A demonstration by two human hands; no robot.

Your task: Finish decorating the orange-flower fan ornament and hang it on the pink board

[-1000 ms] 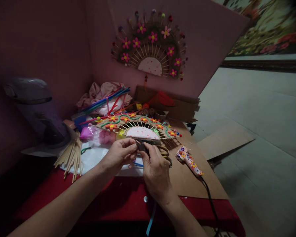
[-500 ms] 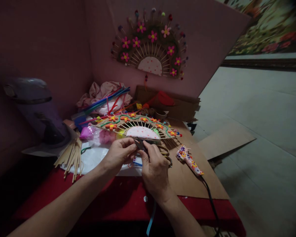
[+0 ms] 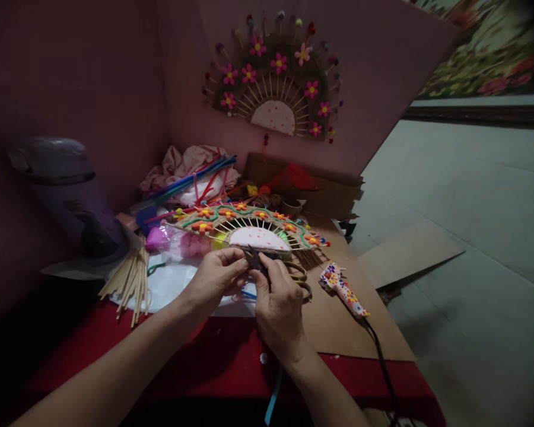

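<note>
Scissors (image 3: 258, 264) with dark blades, at the middle of the head view, just before the near edge of a decorated fan (image 3: 250, 212). Grips them close to the blades with the right hand (image 3: 279, 311), thumb and fingers closed around the metal. Shows brass-coloured rings (image 3: 297, 271) behind the right knuckles, probably handles of the same tool, though cannot tell this surely. Makes a narrow pinch with the left hand (image 3: 213, 276), thumb and forefinger together just beside the blades; cannot tell what, if anything, is held between, being too small and dim. Seems, concerning the fan, already quite advanced: carries orange flowers (image 3: 202, 227), a green wavy line (image 3: 190, 222), round beads (image 3: 323, 240) on stick ends, and a dotted white half-circle (image 3: 258, 238) at the base. Resembles in this the second fan (image 3: 278, 63) on the wall, which by its look may be complete. Seems not yet finished at the fingertips, judging by the blades so near the pinch; cannot tell how much is left. Has also more material lying about: thin sticks (image 3: 131, 276) at the left, coloured pipe cleaners (image 3: 196, 178) farther back, and a flower-patterned glue gun (image 3: 345, 293) on cardboard (image 3: 333, 335) at the right, apart from both hands.
</note>
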